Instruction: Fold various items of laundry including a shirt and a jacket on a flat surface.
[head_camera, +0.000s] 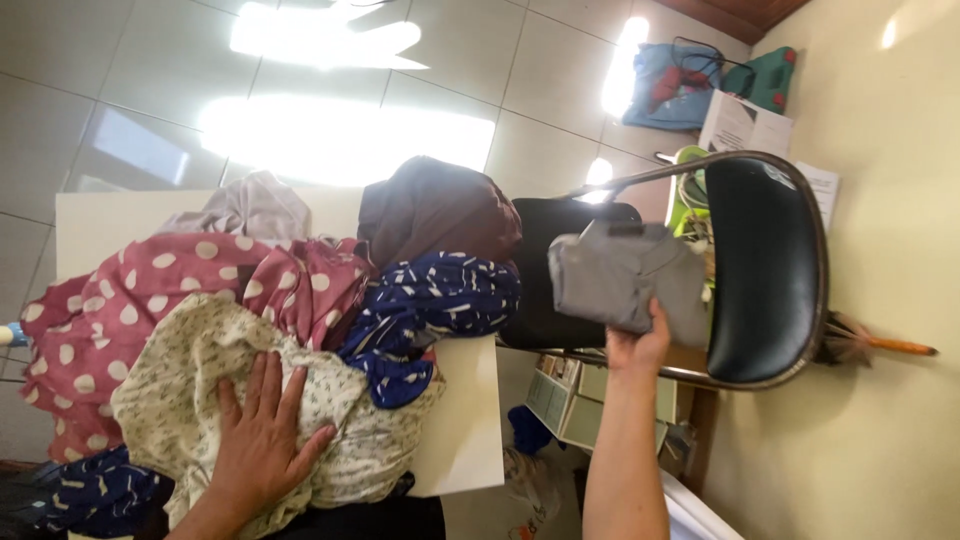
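Head view, turned on its side. The lower edge of the frame cuts off both forearms. The heap of clothes covers most of the white bench (470, 420), and a dark blue patterned cloth (95, 492) is cut off at the bottom left corner. The clutter under the chair is too small to make out.

The left hand (262, 440) lies flat, fingers (268, 375) spread and released, pressing on the cream floral-print garment (190, 370) at the near side of the heap; it grips nothing. The right hand (638, 345) is stretched out to the folded grey cloth garment (625, 275), its fingers closed on the garment's lower edge, holding it against the seat of the black padded chair with a metal tube frame (770, 270).

In the heap, touching one another, lie a pink garment with white dots (130, 290), a navy garment with white dashes (440, 295), a brown garment (435, 205) and a pale mauve garment (255, 205).

The floor is of glossy pale tiles (150, 60) with bright glare; the wall is cream (880, 430). A blue cloth bag (670, 85) and a green bag (775, 75) stand at the wall, and white papers (745, 125) lie beside the chair.
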